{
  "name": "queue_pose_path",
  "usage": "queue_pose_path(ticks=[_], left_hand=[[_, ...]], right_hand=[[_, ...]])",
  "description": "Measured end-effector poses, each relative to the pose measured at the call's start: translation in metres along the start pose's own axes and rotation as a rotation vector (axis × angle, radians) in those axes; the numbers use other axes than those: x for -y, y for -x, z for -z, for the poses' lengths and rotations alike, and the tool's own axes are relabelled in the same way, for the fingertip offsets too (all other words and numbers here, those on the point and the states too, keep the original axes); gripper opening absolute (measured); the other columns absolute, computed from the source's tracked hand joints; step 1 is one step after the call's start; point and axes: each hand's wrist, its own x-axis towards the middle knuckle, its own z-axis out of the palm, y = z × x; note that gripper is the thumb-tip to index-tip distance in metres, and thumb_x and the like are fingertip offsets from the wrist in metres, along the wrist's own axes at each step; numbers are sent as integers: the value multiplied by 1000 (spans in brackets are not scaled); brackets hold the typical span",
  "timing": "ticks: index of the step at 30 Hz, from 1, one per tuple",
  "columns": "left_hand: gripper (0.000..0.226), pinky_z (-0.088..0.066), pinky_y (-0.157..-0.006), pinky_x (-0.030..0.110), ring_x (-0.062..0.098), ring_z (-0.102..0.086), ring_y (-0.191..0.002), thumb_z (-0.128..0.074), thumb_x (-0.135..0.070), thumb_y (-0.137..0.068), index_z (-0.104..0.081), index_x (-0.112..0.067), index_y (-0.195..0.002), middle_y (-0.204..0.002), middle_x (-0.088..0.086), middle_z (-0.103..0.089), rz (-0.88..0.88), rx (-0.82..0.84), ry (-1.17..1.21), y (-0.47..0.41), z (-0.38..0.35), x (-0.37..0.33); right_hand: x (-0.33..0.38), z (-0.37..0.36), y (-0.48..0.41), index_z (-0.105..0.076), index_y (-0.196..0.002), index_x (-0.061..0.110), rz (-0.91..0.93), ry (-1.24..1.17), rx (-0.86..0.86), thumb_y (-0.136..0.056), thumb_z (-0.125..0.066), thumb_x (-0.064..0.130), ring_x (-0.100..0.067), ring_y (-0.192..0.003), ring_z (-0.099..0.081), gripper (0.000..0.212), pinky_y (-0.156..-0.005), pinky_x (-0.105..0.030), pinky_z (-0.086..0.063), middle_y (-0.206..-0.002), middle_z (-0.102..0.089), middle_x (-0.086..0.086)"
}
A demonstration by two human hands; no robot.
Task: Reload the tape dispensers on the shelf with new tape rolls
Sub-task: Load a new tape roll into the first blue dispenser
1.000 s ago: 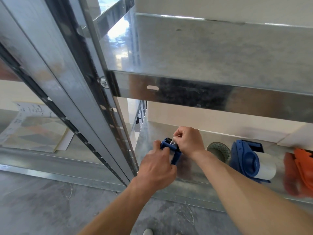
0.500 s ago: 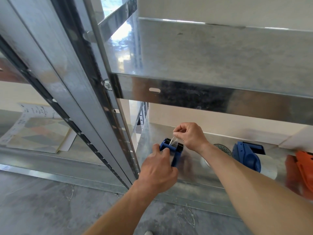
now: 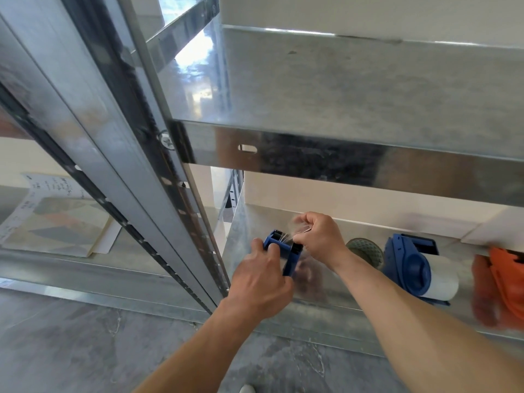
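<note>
Shelf (image 3: 459, 251): blue dispenser (image 3: 289, 258) is gripped by left hand (image 3: 259, 282); tape end (image 3: 297, 226) above it is pinched by right hand (image 3: 320, 236). Threading step judged; tape must be drawn over the cutter.

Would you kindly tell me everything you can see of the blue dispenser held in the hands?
The held dispenser is blue, plastic-looking, with black toothed edges at its top. The left hand grips it from below, holding it over the metal shelf; the right hand pinches clear tape drawn up from its top. Its roll is hidden.
</note>
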Motion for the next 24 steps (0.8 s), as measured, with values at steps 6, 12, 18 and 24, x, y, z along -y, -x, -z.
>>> queue_pose_path(ticks=[6, 12, 18, 24], left_hand=[[28, -45, -72, 35, 26, -52, -81, -47, -36, -84, -48, -16, -104, -108, 3, -37, 77, 53, -2, -6, 4, -3], [23, -44, -74, 36, 28, -50, -81, -48, -33, -85, -44, -16, -100, -106, 3, -35, 104, 68, -7, -8, 4, -5], [25, -44, -72, 35, 27, -49, -79, -49, -33, -85, -45, -15, -101, -105, 2, -33, 111, 49, 5, -6, 3, -6], [34, -49, -75, 37, 26, -49, -80, -50, -35, -84, -48, -13, -110, -106, 1, -32, 126, 28, 28, -4, 2, -6]], right_hand=[[3, 1, -3, -71, -114, 16, -9, 91, 25, -75, -65, -3, -18, -85, -71, 43, -85, -38, -60, -83, -74, -1], [7, 8, 0, -74, -87, 13, -44, 90, -9, -74, -68, 5, -24, -87, -69, 16, -81, -38, -59, -84, -74, -3], [12, -2, 1, -74, -97, 13, -35, 91, 7, -71, -86, 20, -21, -84, -68, 30, -81, -36, -56, -82, -69, 2], [12, -5, 1, -72, -111, 13, -41, 80, 13, -71, -79, 9, -21, -85, -70, 41, -84, -37, -58, -83, -71, 0]])
